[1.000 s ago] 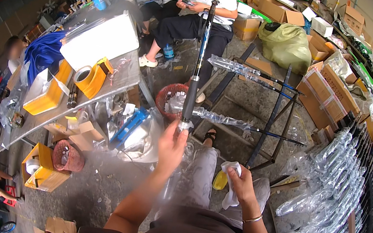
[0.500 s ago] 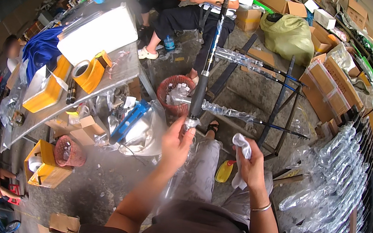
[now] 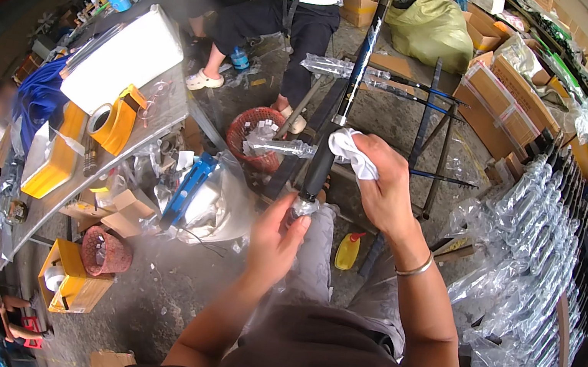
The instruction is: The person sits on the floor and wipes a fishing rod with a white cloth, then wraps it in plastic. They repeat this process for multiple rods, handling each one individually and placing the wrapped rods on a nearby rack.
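Rod (image 3: 349,95), pinched by left hand (image 3: 277,239), newly meets cloth (image 3: 356,153) clutched in right hand (image 3: 388,191); concrete floor (image 3: 156,308), cartons (image 3: 498,109) far right.

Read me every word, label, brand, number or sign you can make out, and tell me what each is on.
Nothing here is clear enough to quote.
Rod in the left hand: pale marks on its blue and black shaft, too small to read.
Large brown carton at right: any printing is too faint to read.
White pieces in the red basket: too small to tell whether they carry print.
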`<state>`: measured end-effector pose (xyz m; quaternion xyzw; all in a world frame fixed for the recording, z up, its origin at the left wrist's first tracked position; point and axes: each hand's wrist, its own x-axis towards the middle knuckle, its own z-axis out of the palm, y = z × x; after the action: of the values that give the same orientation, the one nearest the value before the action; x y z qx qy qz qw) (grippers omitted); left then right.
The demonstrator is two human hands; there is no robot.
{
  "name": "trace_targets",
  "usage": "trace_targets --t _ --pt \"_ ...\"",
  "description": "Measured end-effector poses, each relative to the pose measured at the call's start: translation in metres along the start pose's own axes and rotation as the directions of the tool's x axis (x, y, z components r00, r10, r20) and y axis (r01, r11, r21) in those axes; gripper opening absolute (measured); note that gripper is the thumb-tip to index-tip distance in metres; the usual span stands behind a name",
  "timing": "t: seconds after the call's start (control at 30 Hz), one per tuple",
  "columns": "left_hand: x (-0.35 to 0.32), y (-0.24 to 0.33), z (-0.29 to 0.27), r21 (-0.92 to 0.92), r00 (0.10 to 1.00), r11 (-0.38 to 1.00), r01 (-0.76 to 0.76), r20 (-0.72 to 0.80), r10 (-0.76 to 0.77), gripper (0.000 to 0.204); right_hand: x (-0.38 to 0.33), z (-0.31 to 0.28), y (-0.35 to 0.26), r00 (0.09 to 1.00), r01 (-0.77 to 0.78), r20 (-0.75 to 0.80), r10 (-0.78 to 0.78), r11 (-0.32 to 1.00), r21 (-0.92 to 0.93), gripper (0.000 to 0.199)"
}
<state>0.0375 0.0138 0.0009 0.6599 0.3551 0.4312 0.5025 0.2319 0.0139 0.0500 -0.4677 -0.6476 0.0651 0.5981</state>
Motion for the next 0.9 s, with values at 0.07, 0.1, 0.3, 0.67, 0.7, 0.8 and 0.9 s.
trace_targets --t 0.07,0.1,0.3,0.67,0.7,0.8,0.9 --pt "-0.003 0.005 0.001 -0.001 1.0 1.0 0.008 0.012 -0.007 0.04 0.002 -0.002 0.001 1.0 0.014 0.005 -0.014 1.0 0.001 0.041" --pt "-0.003 0.007 0.001 -0.004 1.0 1.0 0.013 0.015 -0.013 0.039 0.001 -0.001 0.0 1.0 0.016 0.0 -0.016 1.0 -0.002 0.041" --pt "-0.004 0.005 0.0 -0.008 0.999 1.0 0.019 0.035 -0.019 0.037 -0.037 0.006 -0.018 0.992 0.044 0.127 -0.029 0.992 -0.118 0.042" --pt "-0.01 0.014 0.003 -0.059 0.997 0.998 0.029 0.075 -0.024 0.039 -0.03 -0.005 -0.019 0.999 0.022 0.025 -0.021 0.998 -0.064 0.042" --pt "-0.009 0.015 0.004 -0.06 0.997 0.997 0.038 0.076 -0.034 0.039 -0.043 0.0 -0.021 0.999 0.038 0.004 -0.038 0.999 -0.03 0.041" --pt "-0.01 0.013 0.003 -0.058 0.997 0.997 0.057 0.064 -0.053 0.039 -0.055 0.0 -0.031 0.997 -0.045 0.07 0.046 0.999 -0.012 0.041" --pt "-0.013 0.017 0.005 -0.057 0.991 0.995 0.078 0.111 -0.072 0.039 -0.028 -0.01 -0.021 0.997 0.047 -0.065 -0.052 0.996 -0.076 0.042"
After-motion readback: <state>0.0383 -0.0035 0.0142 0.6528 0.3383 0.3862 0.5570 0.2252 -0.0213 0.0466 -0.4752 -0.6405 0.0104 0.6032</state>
